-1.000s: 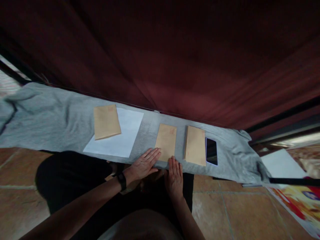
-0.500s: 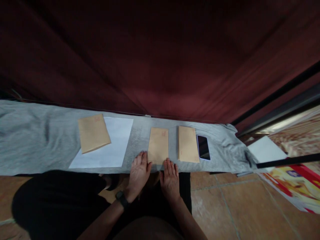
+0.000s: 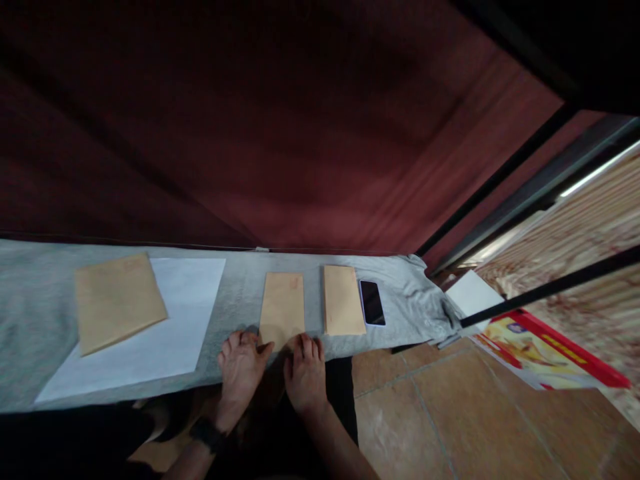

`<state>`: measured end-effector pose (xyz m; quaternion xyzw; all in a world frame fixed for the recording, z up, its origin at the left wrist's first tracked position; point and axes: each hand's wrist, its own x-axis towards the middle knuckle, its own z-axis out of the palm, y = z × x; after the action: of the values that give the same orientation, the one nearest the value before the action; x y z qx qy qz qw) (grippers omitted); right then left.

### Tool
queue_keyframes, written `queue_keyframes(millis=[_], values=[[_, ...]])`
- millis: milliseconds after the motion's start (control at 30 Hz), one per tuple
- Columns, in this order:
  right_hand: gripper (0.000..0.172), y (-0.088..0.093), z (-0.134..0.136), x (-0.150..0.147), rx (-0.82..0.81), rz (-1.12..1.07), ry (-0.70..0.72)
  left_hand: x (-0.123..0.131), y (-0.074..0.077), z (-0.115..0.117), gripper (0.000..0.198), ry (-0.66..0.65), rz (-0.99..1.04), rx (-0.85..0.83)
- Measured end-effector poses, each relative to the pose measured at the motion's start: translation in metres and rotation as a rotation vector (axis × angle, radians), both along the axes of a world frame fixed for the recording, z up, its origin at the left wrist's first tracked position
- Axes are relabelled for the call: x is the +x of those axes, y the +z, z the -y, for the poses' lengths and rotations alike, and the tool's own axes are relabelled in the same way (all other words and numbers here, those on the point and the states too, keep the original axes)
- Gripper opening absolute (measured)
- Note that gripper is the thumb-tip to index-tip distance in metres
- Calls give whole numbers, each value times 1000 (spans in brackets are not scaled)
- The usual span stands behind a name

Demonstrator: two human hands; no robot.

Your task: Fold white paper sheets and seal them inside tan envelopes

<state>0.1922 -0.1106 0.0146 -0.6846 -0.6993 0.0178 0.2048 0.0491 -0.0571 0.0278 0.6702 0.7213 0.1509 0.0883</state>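
A brown envelope (image 3: 283, 307) lies in the middle of a grey cloth (image 3: 240, 293) spread along the floor. My left hand (image 3: 241, 365) rests at its near left corner, fingers curled, thumb against the envelope's edge. My right hand (image 3: 305, 371) is at its near right corner with fingers curled over the edge. A second brown envelope (image 3: 343, 309) lies just to the right, with a dark phone (image 3: 373, 302) beside it. A larger brown envelope (image 3: 117, 301) sits on a white sheet (image 3: 170, 327) at the left. A dark watch (image 3: 206, 433) is on my left wrist.
A dark red curtain (image 3: 280, 133) hangs behind the cloth. Terracotta floor tiles (image 3: 450, 413) lie to the right. A white paper (image 3: 470, 293), a colourful printed sheet (image 3: 535, 347) and a thin black bar (image 3: 550, 288) are at the right. My dark-clothed legs fill the bottom.
The view swung to the right. Both hands slid back from lying flat on the envelope to its near edge, and their fingers curled.
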Motion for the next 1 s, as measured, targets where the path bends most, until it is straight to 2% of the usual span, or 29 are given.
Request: queue_keyframes(millis=[100,167,300,400,533,600,667,733,867,933,1000], values=[[43,1,-5,-3,-2,18,-23,-3,1,-8,28,83,104,-42],[46,1,-7,-4,5,21,-29,-6,3,-14,29,143,252,-68],[57,7,-10,-6,33,17,-57,-4,14,-20,52,69,737,-84],[55,19,-14,-5,30,29,-109,5,31,-18,64,21,963,-88],[46,35,-19,6,35,-44,-122,20,64,-10,60,-64,1065,-88],[42,39,-21,18,83,-188,-105,24,77,-7,56,-124,1101,-112],[32,40,-23,31,134,-430,-123,26,82,-6,56,-161,1118,-156],[31,38,-24,43,136,-717,-175,27,76,-8,61,-161,1122,-216],[38,34,-24,51,52,-1211,-258,30,45,-8,75,-94,1168,-327],[40,31,-21,47,22,-1390,-254,34,31,-3,77,-31,1201,-381],[42,28,-16,39,3,-1505,-245,39,24,4,74,19,1232,-437]])
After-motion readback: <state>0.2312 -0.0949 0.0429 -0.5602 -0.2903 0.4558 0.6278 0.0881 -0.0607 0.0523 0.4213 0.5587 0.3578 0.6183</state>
